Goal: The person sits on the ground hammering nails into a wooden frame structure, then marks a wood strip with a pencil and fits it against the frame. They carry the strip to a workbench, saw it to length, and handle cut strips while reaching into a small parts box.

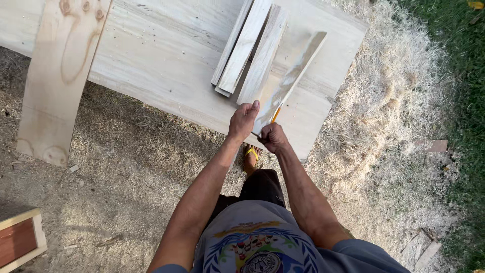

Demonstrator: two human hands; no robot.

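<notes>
A narrow pale wooden strip (295,73) lies slanted on a wide wooden board (161,65). My left hand (242,121) grips its near end, thumb up against the wood. Just right of it, my right hand (273,137) holds a yellow pencil (276,114) with its tip on the strip's near end. To the left of this strip, several more pale strips (247,48) are stacked side by side on the board.
A knotty plank (58,76) leans across the board's left part. Sawdust and shavings (389,101) cover the ground at right, with grass (454,60) beyond. A red-brown framed panel (17,240) sits at the lower left. Wood scraps (427,250) lie at lower right.
</notes>
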